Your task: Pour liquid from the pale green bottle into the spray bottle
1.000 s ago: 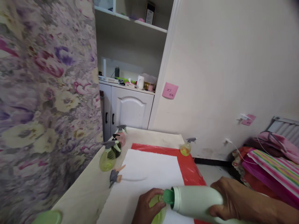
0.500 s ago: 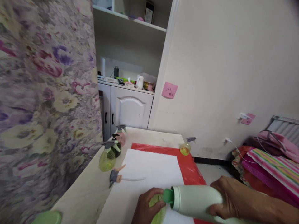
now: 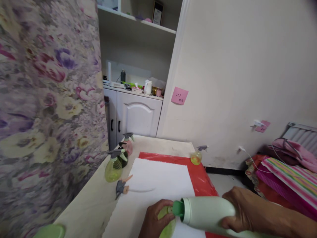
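Observation:
My left hand [image 3: 156,220] is closed around the neck of a yellow-green, see-through spray bottle [image 3: 168,228] without its spray head. In my right hand [image 3: 241,211] is a pale green bottle [image 3: 209,211], tipped onto its side. Its darker green spout [image 3: 178,208] is right at the spray bottle's opening; whether liquid runs between them cannot be made out. On the left edge of the white sheet [image 3: 160,172] lies a loose grey and orange spray head [image 3: 122,188] with a thin clear tube. The lower parts of both bottles run past the picture's bottom edge.
Along the table's left side stand a yellow-green spray bottle [image 3: 113,170], a dark bottle [image 3: 124,158] and a pink spray bottle [image 3: 128,145]. A small spray bottle [image 3: 196,158] is on the red sheet [image 3: 203,180]. A green lid-like object [image 3: 51,230] sits at lower left.

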A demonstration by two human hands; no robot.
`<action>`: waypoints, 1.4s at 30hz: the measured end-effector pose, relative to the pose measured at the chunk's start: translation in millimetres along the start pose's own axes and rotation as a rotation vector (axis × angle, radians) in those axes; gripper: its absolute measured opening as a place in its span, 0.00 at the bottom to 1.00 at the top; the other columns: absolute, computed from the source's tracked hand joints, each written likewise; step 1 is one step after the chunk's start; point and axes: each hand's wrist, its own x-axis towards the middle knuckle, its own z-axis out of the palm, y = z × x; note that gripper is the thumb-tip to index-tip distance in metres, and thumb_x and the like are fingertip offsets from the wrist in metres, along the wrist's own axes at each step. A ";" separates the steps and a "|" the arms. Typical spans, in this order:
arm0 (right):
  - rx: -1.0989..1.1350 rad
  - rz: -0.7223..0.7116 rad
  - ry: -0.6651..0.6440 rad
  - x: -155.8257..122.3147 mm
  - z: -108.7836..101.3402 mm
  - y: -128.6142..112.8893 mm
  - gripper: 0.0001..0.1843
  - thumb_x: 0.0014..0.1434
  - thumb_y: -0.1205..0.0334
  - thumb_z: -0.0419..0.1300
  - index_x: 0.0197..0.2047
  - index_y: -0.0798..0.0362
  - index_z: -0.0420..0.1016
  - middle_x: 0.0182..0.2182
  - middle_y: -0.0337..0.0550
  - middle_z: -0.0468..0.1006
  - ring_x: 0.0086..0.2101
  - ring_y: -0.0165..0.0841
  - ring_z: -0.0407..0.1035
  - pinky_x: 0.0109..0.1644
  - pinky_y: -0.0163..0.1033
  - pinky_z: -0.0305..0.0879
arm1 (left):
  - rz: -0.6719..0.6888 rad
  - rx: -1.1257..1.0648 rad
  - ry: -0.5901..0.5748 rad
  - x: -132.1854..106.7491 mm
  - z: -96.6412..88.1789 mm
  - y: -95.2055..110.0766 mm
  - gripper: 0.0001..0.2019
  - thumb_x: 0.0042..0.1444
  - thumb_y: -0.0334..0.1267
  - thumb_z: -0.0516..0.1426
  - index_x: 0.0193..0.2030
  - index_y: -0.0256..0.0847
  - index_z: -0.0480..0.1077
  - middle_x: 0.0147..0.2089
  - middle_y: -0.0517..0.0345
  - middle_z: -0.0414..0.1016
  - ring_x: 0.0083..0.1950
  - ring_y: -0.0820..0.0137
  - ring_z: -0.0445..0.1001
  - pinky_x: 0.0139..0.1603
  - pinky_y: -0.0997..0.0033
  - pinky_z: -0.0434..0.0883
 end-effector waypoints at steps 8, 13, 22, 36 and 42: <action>0.005 -0.017 -0.027 2.9 -3.1 -1.1 0.13 0.45 0.51 0.64 0.26 0.53 0.75 0.19 0.34 0.70 0.22 0.27 0.63 0.24 0.32 0.50 | -0.011 0.009 -0.011 2.4 -2.2 -2.6 0.11 0.46 0.35 0.63 0.39 0.42 0.80 0.39 0.56 0.85 0.45 0.59 0.79 0.49 0.68 0.70; 0.010 -0.006 -0.039 2.0 -5.7 -5.3 0.12 0.44 0.52 0.65 0.25 0.53 0.75 0.19 0.33 0.69 0.21 0.27 0.63 0.23 0.32 0.49 | -0.038 0.008 -0.001 1.5 -2.1 -2.5 0.11 0.44 0.35 0.63 0.38 0.43 0.80 0.39 0.56 0.85 0.44 0.59 0.79 0.49 0.67 0.71; -0.019 -0.038 -0.038 3.6 -9.3 -7.2 0.11 0.44 0.53 0.64 0.26 0.53 0.75 0.19 0.33 0.69 0.21 0.25 0.61 0.22 0.31 0.49 | -0.041 0.023 0.013 0.9 -3.2 -0.8 0.11 0.45 0.33 0.64 0.37 0.45 0.81 0.39 0.60 0.85 0.44 0.60 0.79 0.49 0.69 0.71; 0.010 -0.081 -0.055 5.3 -12.9 -7.7 0.09 0.45 0.55 0.64 0.24 0.52 0.73 0.18 0.31 0.64 0.21 0.25 0.59 0.22 0.31 0.49 | -0.042 -0.013 0.016 0.7 -2.9 2.3 0.10 0.44 0.34 0.64 0.37 0.42 0.80 0.38 0.56 0.85 0.44 0.59 0.80 0.49 0.67 0.71; -0.002 -0.056 -0.064 8.4 -14.2 -6.8 0.11 0.44 0.53 0.65 0.24 0.52 0.73 0.18 0.31 0.64 0.21 0.26 0.61 0.23 0.32 0.49 | -0.051 -0.012 0.006 1.3 -3.4 1.9 0.11 0.45 0.33 0.63 0.37 0.43 0.80 0.39 0.57 0.85 0.45 0.59 0.79 0.49 0.67 0.70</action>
